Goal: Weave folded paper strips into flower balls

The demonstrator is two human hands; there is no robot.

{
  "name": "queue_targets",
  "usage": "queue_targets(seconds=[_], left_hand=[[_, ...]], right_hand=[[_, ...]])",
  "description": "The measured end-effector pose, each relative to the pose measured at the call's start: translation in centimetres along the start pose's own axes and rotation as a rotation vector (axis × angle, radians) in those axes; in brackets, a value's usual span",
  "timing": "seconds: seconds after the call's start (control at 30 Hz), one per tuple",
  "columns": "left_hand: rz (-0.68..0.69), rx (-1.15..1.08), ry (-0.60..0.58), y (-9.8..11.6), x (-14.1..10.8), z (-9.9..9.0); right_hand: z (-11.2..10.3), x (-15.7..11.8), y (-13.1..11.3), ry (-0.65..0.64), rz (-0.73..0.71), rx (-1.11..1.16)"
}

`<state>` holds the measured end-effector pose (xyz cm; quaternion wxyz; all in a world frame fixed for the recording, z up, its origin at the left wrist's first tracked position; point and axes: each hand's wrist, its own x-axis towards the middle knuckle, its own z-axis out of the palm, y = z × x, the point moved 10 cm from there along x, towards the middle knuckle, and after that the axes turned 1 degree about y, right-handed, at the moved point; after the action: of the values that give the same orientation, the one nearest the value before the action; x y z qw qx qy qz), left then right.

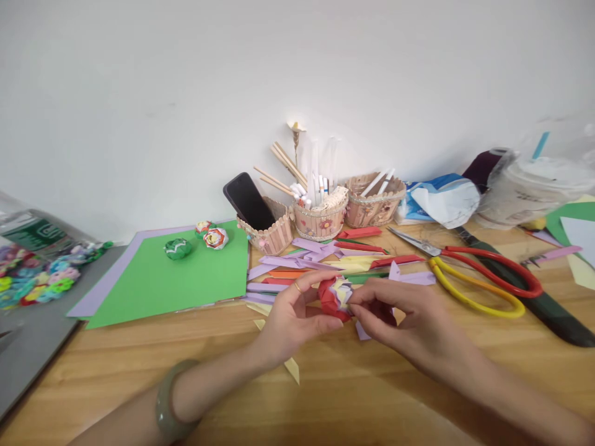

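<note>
Between my two hands is a small folded paper ball (329, 298), red on the outside with pale yellow and lilac points on the side facing right. My left hand (295, 319) holds it from the left, thumb below and fingers curled round it. At its right edge my right hand (411, 310) pinches with thumb and fingertips; the exact bit of paper in that pinch is hidden. Behind and under the hands lie folded paper strips (279, 262) in lilac, red, yellow, green and orange. Three finished-looking paper balls, one of them green (177, 248), rest on a green sheet (186, 282).
Red-and-yellow-handled scissors (493, 269) lie at right over a long dark object (558, 316). Craft-stick baskets (320, 222) stand by the wall, one holding a phone (250, 201). A lidded cup (534, 186) is far right, a grey board (32, 347) far left.
</note>
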<state>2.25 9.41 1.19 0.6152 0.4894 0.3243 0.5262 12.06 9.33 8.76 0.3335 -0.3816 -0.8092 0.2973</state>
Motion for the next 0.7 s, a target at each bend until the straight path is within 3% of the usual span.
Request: queue_targets(seconds=[0.27,0.7], left_hand=[[-0.045,-0.041,0.031,0.0,0.0,-0.2],[-0.065,-0.004,0.048,-0.5,0.0,-0.4]], right_hand=[[0.1,0.2,-0.2,-0.038,-0.04,-0.004],[-0.3,-0.5,-1.2,0.067,-0.227,-0.173]])
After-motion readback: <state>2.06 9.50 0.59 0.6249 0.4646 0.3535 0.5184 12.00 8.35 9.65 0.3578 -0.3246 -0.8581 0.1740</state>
